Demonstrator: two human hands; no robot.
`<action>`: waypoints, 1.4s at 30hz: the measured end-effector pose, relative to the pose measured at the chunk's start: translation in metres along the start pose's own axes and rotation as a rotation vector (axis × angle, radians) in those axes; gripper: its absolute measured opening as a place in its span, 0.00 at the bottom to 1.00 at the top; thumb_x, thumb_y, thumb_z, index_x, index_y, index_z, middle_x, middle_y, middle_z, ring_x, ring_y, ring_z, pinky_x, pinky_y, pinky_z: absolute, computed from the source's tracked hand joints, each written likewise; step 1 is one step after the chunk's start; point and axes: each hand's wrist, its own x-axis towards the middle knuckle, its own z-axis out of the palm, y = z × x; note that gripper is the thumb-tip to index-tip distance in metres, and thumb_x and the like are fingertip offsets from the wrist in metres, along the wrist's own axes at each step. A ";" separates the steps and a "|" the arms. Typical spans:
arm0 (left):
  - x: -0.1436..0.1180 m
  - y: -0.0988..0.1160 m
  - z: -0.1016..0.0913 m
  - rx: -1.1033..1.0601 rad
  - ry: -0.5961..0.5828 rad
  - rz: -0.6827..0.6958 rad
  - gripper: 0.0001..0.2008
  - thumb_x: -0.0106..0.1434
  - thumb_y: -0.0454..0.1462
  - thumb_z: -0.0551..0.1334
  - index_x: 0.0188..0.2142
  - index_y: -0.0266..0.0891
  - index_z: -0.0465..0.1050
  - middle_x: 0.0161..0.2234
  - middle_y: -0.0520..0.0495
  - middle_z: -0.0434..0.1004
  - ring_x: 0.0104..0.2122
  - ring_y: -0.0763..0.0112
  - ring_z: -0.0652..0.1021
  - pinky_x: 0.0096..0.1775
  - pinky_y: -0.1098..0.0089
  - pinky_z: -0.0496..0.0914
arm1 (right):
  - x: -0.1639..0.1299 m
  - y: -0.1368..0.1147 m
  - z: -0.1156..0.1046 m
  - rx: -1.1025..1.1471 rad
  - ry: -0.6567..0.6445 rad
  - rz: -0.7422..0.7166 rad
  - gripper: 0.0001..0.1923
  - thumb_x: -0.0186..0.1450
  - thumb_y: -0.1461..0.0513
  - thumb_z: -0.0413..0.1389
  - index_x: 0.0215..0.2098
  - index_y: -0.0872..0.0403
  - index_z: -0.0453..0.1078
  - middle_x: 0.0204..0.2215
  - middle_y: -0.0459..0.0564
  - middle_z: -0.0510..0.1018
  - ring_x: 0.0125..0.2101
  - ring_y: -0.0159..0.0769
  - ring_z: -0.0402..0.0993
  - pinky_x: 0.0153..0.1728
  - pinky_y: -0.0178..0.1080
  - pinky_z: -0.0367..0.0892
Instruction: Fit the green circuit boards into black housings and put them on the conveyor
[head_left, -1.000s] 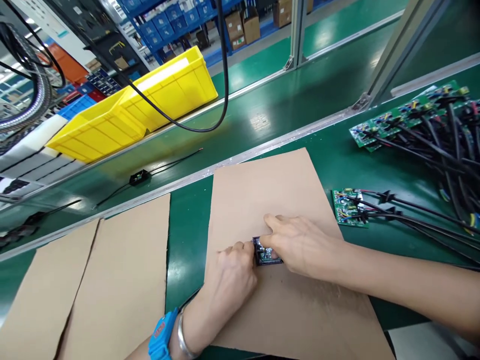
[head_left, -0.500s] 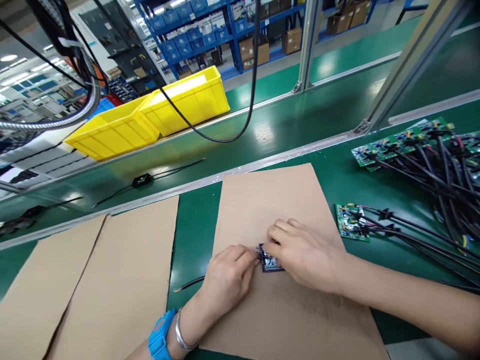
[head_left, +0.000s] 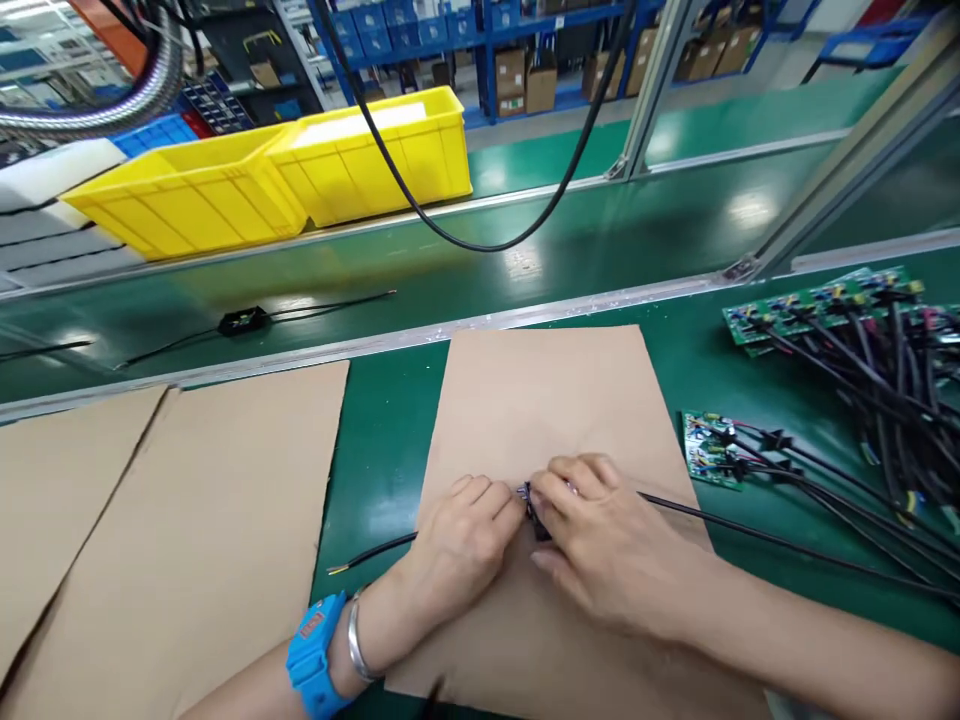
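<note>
My left hand (head_left: 457, 545) and my right hand (head_left: 600, 545) meet over a brown cardboard sheet (head_left: 547, 400) and both grip a small black module (head_left: 534, 508), mostly hidden by the fingers. One thin black wire (head_left: 375, 553) runs left from it under my left wrist, another black wire (head_left: 750, 530) runs right across the green bench. A blue wrist strap (head_left: 315, 640) and a metal bangle sit on my left wrist.
Green circuit boards with black leads (head_left: 847, 330) lie piled at the right, one single board (head_left: 709, 452) nearer. More cardboard (head_left: 172, 520) covers the left. On the conveyor belt (head_left: 585, 240) lies a black wired module (head_left: 241, 322). Yellow bins (head_left: 285, 170) stand behind; a black cable (head_left: 480, 240) hangs down.
My right hand has closed further over the module, covering its green board. A black wire now shows to the right of my hands. The view has shifted downward.
</note>
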 end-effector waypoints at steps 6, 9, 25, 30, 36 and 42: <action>0.000 0.013 -0.019 -0.098 0.025 0.037 0.13 0.63 0.28 0.56 0.47 0.35 0.68 0.43 0.43 0.73 0.42 0.64 0.73 0.45 0.63 0.70 | -0.021 0.032 -0.009 0.169 0.029 0.107 0.31 0.62 0.55 0.59 0.60 0.57 0.59 0.52 0.58 0.66 0.52 0.49 0.57 0.51 0.52 0.56; 0.005 0.021 -0.013 -0.031 -0.002 0.177 0.16 0.64 0.32 0.57 0.51 0.34 0.67 0.48 0.43 0.74 0.47 0.63 0.73 0.50 0.62 0.68 | -0.019 0.037 -0.002 0.228 -0.032 0.124 0.27 0.59 0.58 0.60 0.55 0.57 0.63 0.49 0.56 0.69 0.48 0.47 0.61 0.49 0.50 0.58; 0.020 0.012 -0.002 0.018 -0.032 0.236 0.08 0.67 0.32 0.54 0.41 0.35 0.71 0.50 0.45 0.74 0.50 0.66 0.72 0.52 0.63 0.69 | -0.021 0.051 -0.007 0.365 -0.111 0.119 0.30 0.58 0.59 0.63 0.57 0.54 0.60 0.51 0.56 0.68 0.51 0.46 0.62 0.51 0.48 0.61; 0.016 0.011 0.003 0.056 -0.053 0.266 0.11 0.67 0.29 0.53 0.45 0.35 0.71 0.53 0.46 0.71 0.50 0.63 0.71 0.53 0.61 0.68 | -0.049 0.061 -0.017 0.446 -0.101 0.354 0.13 0.66 0.62 0.53 0.49 0.51 0.63 0.45 0.51 0.71 0.44 0.39 0.68 0.42 0.40 0.66; 0.015 0.012 0.003 0.067 -0.098 0.252 0.13 0.67 0.28 0.50 0.47 0.33 0.70 0.53 0.44 0.70 0.50 0.62 0.71 0.51 0.61 0.69 | -0.040 0.059 -0.022 0.380 -0.167 0.391 0.10 0.69 0.67 0.43 0.33 0.53 0.64 0.30 0.48 0.70 0.32 0.38 0.67 0.32 0.40 0.60; 0.015 0.014 0.002 0.029 -0.109 0.237 0.15 0.68 0.28 0.47 0.48 0.34 0.69 0.52 0.44 0.71 0.50 0.62 0.71 0.51 0.61 0.69 | -0.024 0.056 -0.031 0.458 -0.234 0.333 0.09 0.67 0.69 0.46 0.29 0.54 0.61 0.26 0.44 0.67 0.28 0.33 0.62 0.30 0.37 0.57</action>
